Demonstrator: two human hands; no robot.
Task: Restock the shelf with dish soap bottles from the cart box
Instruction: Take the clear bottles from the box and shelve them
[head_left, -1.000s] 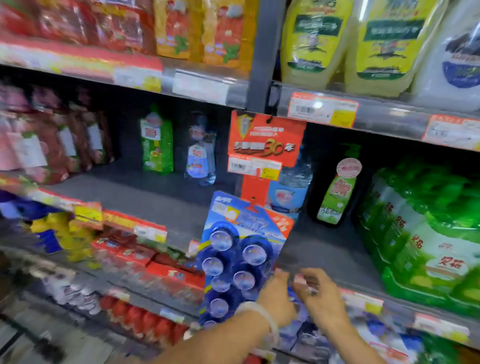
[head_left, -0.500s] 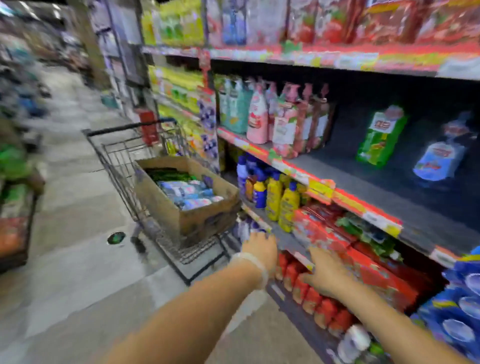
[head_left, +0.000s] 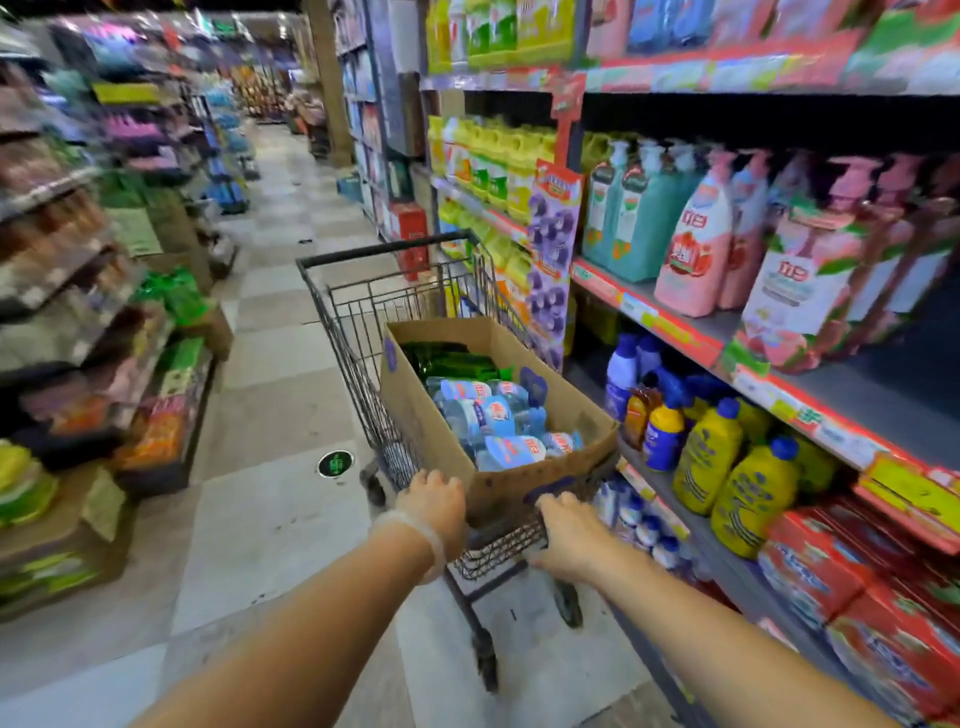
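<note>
A person stands in a store aisle with both hands on the near rim of a wire cart (head_left: 384, 312), the left hand (head_left: 434, 501) and right hand (head_left: 569, 530) each curled over it, apart. Dish soap bottles (head_left: 498, 421) lie in the cardboard box (head_left: 431, 415) inside. Drawing the cart evenly alongside the shelf (head_left: 810, 415) would likely keep the box from tipping.

Head-height view down aisle, near cart (head_left: 395, 291)

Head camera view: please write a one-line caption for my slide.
Both hands, left and right, grip the near end of a wire shopping cart carrying a cardboard box of dish soap bottles beside shelves.
</note>
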